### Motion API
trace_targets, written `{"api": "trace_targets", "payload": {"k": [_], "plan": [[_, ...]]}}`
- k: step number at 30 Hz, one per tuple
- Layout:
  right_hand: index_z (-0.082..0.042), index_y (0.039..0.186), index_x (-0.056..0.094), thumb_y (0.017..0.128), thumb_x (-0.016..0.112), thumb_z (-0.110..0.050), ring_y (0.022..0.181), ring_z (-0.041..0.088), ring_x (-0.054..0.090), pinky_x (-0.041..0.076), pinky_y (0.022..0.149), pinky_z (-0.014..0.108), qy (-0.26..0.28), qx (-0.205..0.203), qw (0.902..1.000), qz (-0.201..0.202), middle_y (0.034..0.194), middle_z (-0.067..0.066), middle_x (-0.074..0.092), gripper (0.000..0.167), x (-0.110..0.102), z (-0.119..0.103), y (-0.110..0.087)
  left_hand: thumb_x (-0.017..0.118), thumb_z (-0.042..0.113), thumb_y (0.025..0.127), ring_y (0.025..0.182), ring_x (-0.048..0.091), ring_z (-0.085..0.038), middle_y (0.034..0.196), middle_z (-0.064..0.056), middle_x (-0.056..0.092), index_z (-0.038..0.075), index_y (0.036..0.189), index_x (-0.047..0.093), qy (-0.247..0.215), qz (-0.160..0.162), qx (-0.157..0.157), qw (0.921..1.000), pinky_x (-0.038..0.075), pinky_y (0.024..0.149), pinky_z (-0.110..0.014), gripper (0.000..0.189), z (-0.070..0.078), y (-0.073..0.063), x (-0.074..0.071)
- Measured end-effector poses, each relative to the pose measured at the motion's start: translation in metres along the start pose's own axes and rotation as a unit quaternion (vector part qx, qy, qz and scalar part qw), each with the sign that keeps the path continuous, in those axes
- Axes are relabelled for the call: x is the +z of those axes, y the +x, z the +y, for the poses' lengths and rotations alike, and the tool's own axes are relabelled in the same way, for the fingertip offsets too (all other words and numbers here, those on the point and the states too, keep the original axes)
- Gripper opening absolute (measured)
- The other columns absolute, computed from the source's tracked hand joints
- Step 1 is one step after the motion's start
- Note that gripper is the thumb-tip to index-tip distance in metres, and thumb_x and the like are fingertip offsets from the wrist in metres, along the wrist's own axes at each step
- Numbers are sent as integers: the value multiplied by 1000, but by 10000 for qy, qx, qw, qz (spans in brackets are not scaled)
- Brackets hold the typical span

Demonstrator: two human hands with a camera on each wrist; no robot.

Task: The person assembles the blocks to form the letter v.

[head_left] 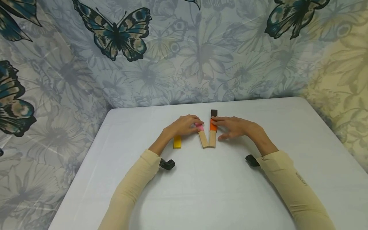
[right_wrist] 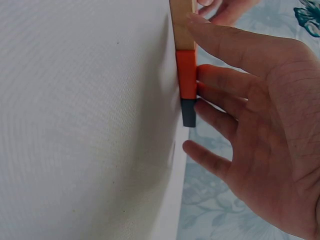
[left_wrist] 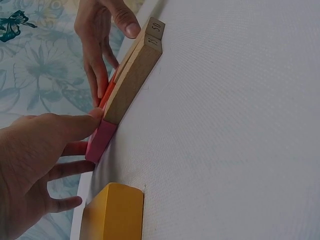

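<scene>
My left hand [head_left: 185,125] pinches a pink block [left_wrist: 101,137] between thumb and fingers. One end of that block meets a plain wooden block [head_left: 203,139], which slants toward a second wooden block [head_left: 212,139]; their near ends touch. Beyond the second one, an orange block [right_wrist: 187,74] and a black block [head_left: 214,113] continue in a line. My right hand [head_left: 234,126] lies along the right side of this row, fingers fairly straight and touching the orange block. Its thumb is beside the second wooden block. A yellow block [head_left: 177,142] lies partly under my left wrist.
The blocks lie on a white-covered table [head_left: 201,191], near its far edge. Behind it hangs a flowered cloth [head_left: 201,64] with butterflies. Black wrist devices [head_left: 167,164] show below both cuffs.
</scene>
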State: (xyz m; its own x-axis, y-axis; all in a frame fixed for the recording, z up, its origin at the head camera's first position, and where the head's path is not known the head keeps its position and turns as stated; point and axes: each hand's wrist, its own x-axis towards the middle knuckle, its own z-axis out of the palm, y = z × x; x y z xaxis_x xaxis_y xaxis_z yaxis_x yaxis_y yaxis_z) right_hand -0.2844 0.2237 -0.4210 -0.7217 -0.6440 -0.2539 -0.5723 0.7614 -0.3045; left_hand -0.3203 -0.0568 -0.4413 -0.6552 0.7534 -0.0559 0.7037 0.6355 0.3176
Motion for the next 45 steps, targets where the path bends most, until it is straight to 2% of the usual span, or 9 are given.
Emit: {"api": "trace_targets", "payload": {"k": [9,13,18,24,28,36,40,45], "plan": [[-10,162,37,96,73,-44,160,44,27,28,121,73,6,21,10000,-16,175,13,23,83,-2,-1,0,59,37,107,139,57,-28,147,-7,64,18,142,67,18,23,-32,10000,45,117,-59,41,0,1,-1],[-9,162,37,96,74,-44,160,44,27,27,121,75,25,40,10000,-15,175,13,23,83,-2,-1,0,58,37,107,145,53,-29,154,-9,57,17,149,60,-40,-7,-38,10000,41,123,-53,46,1,0,-2],[-10,162,38,96,74,-43,159,45,28,28,122,73,7,84,10000,-13,175,13,24,83,-1,-1,1,57,38,108,149,49,-32,161,-13,50,17,153,55,-146,35,-210,9997,38,126,-49,50,4,-8,-7],[-12,162,38,96,74,-44,160,44,26,27,122,74,32,167,9998,-65,176,12,23,82,1,-2,2,57,38,108,147,51,-29,157,-9,55,19,154,54,-69,-81,-389,9992,39,125,-48,50,3,-30,-15],[-12,162,38,96,74,-43,160,44,26,26,123,73,30,184,9998,-61,176,11,23,82,1,-2,1,59,42,106,146,52,-29,155,-9,57,18,154,55,-33,-298,-434,9986,41,124,-49,53,0,-51,-23],[-7,162,38,97,74,-41,158,45,31,29,123,68,-37,-31,10000,81,174,15,26,82,1,-1,-1,69,43,101,146,54,-31,155,-12,57,16,155,52,69,-694,-538,9961,42,123,-52,64,-2,-85,-36],[-7,162,38,97,74,-42,157,46,31,30,124,68,-9,-89,9999,105,174,15,27,82,1,-2,-1,76,43,95,145,54,-30,155,-9,57,17,156,52,146,-791,-555,9952,43,122,-50,70,-5,-97,-34],[-7,162,37,97,73,-41,158,45,30,29,124,68,-13,-51,10000,84,174,14,26,82,1,-3,0,83,38,90,143,56,-27,153,-8,59,14,155,53,57,-803,-445,9958,44,121,-47,75,-5,-103,-31]]}}
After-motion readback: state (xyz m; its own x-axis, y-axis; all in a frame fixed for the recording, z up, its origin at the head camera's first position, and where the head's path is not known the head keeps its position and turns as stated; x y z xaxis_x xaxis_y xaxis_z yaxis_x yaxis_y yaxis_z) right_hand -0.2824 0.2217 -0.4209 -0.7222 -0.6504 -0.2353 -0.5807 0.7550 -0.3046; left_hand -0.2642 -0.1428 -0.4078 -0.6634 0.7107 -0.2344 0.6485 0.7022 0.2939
